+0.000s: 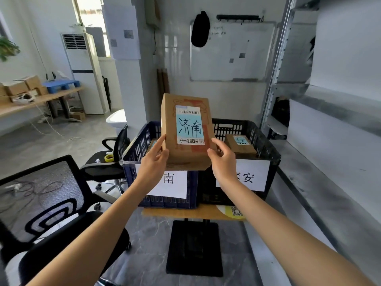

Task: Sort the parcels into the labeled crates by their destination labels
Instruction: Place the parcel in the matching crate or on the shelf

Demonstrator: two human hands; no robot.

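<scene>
Both hands held one brown parcel [185, 131] up in the air above the two crates; the left hand [154, 159] gripped its lower left edge and the right hand [221, 159] gripped its lower right edge; its blue label [190, 125] faced the camera; the blue crate [142, 141] stood on the left and the black crate [261, 145] just beside it, both on a small wooden surface [185, 212]; another small parcel [240, 144] lay inside the black crate.

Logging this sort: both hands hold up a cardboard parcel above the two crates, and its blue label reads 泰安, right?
Not quite. In the head view, both hands, left hand and right hand, do hold the parcel above the crates, but its blue label reads 济南.
</scene>
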